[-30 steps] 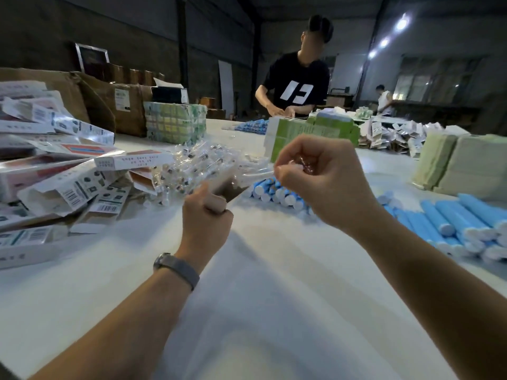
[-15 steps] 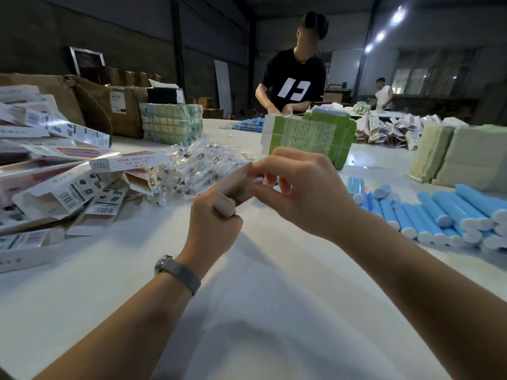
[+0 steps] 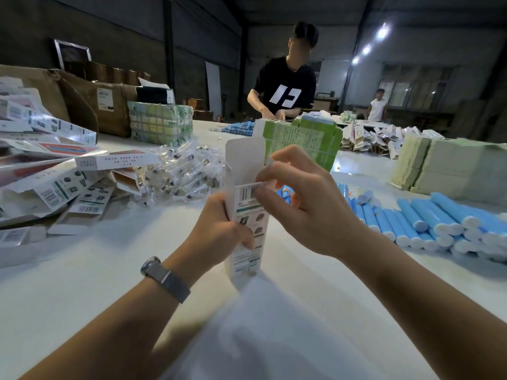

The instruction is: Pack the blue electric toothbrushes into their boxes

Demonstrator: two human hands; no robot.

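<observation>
White counter (image 3: 82, 283), upright box (image 3: 248, 215) between two hands.
Left grip (image 3: 219, 234) clasps its side; right grip (image 3: 296, 204) pinches the top flap.

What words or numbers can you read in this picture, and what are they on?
"13": large white figures on the black T-shirt of the person across the table.
Held box: barcode and small print, too blurred to read.
Flat boxes at left: barcodes and print, unreadable.
Green packs: print too small.

The right hand (image 3: 307, 207) hides the box's (image 3: 248, 215) open top edge
</observation>
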